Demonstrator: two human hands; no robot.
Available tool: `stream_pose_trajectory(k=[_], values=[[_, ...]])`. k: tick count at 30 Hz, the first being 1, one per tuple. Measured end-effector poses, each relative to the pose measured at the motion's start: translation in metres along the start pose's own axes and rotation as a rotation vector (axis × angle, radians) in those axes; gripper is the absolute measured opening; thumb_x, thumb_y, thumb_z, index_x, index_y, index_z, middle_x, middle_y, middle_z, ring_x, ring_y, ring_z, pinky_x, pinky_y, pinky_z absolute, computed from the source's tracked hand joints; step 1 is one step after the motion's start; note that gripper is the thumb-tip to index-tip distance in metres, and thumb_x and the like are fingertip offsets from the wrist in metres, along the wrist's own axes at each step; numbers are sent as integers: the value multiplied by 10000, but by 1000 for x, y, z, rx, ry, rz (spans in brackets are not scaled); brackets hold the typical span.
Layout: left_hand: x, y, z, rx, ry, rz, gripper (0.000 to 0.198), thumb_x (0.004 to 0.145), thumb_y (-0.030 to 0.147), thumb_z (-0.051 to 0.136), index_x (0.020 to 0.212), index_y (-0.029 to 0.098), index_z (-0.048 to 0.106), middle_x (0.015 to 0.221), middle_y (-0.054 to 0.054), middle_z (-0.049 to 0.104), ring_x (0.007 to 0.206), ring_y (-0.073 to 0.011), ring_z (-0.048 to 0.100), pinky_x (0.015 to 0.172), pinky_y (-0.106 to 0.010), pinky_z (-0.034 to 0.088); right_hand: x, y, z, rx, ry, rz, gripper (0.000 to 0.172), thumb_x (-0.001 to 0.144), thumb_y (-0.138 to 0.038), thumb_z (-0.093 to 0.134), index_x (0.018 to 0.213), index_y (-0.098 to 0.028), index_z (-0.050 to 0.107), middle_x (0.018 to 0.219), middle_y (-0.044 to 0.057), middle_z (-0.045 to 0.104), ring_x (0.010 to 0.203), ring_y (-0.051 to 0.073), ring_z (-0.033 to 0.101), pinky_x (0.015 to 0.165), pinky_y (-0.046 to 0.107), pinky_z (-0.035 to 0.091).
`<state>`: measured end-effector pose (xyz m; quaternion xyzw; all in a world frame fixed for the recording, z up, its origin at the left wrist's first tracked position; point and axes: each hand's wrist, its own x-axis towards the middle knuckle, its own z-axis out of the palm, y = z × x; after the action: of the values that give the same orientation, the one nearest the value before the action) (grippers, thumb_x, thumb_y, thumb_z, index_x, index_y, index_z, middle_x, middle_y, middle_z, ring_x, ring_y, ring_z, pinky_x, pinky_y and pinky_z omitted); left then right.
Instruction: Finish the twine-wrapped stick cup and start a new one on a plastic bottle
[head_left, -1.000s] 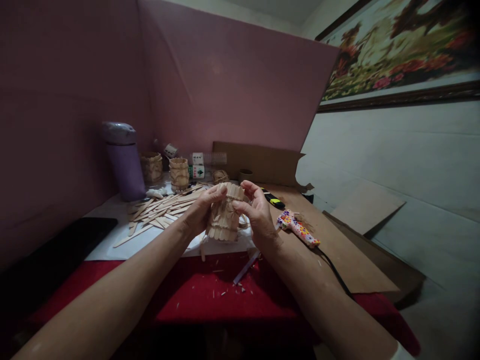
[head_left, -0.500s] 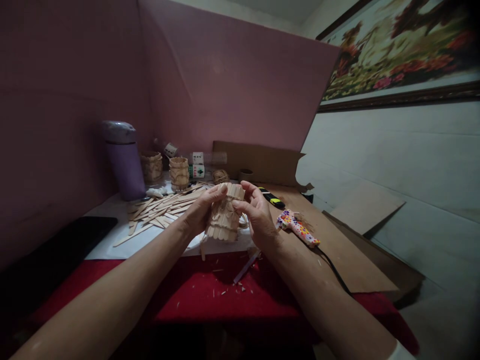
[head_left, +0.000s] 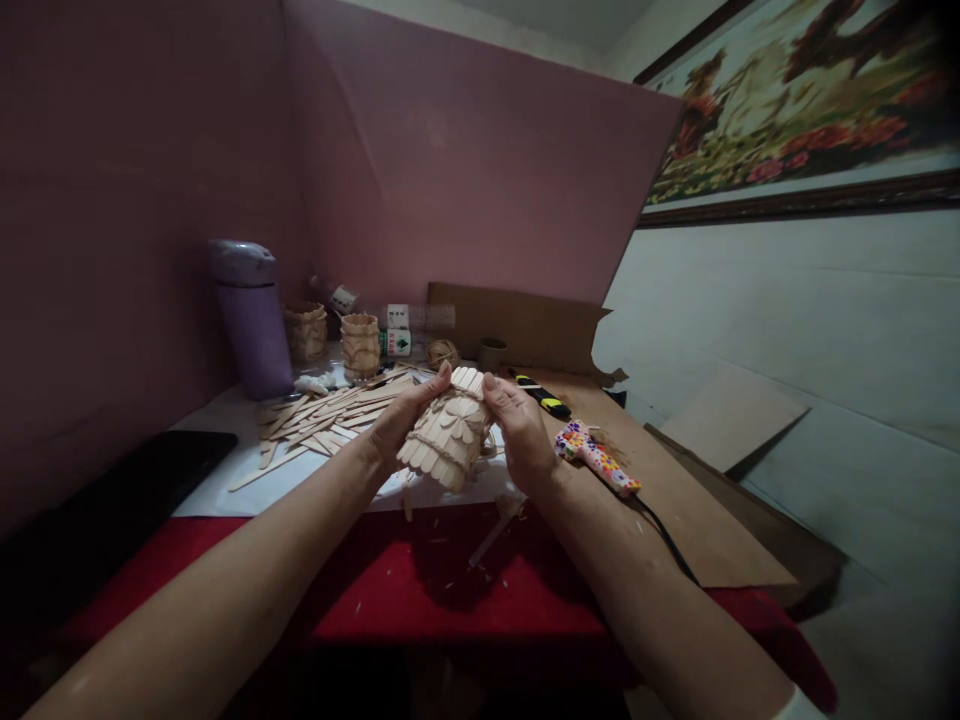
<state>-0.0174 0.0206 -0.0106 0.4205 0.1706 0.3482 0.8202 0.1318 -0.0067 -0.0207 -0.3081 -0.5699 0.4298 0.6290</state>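
Note:
Between my two hands is a cup-shaped holder made of wooden craft sticks (head_left: 448,432), tilted, with flower-like petal pieces and a twine band around its side. My left hand (head_left: 409,412) grips its left side, thumb near the upper edge. On the other side my right hand (head_left: 519,425) grips it, thumb at the upper right edge; its other fingers are partly hidden behind. Below the holder, a clear glue stick (head_left: 491,538) and small wood scraps lie at the red cloth (head_left: 360,590).
Loose craft sticks (head_left: 330,420) are heaped on white paper at left. Behind them stand a purple bottle (head_left: 251,325) and two similar holders, one a stick holder (head_left: 360,348). A flower-patterned glue gun (head_left: 598,458) and a utility knife (head_left: 544,396) lie on cardboard (head_left: 705,520) at right.
Both hands have turned and tilted the holder, so its flower decoration and lower edge now face me more. My thumbs have shifted to its upper edge. Everything else stays in place.

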Motion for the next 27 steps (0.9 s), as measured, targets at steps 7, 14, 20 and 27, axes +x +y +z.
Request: stream_pose_trajectory(k=[7,14,20,27], values=[[5,0,-2,90,36,13,573,986,550,413,1216,59,598,872,-156,740,672,-216,699,673,-332,561,2,-1,-1,129,174,5,280,621,-464,822,690,-210,725,676,-14,654,652,133,529,669,273,421],[9,5,-14,374,365,304,739,717,691,713,1194,135,613,1067,-134,667,954,-257,643,780,-350,507,7,4,-6,81,389,-63,303,605,-465,816,683,-198,696,698,-10,657,679,149,553,712,301,455],[11,-4,-9,627,227,323,685,634,538,847,1180,169,658,1112,-111,694,954,-247,644,794,-337,481,11,14,-10,12,505,-134,362,632,-513,803,753,-188,701,771,8,666,735,162,565,740,316,471],[11,-6,-8,1217,380,603,782,562,523,880,1232,178,669,1035,-92,717,979,-296,646,845,-375,476,9,18,-11,-47,449,-187,340,715,-527,754,751,-195,692,869,40,682,873,193,593,834,351,481]])
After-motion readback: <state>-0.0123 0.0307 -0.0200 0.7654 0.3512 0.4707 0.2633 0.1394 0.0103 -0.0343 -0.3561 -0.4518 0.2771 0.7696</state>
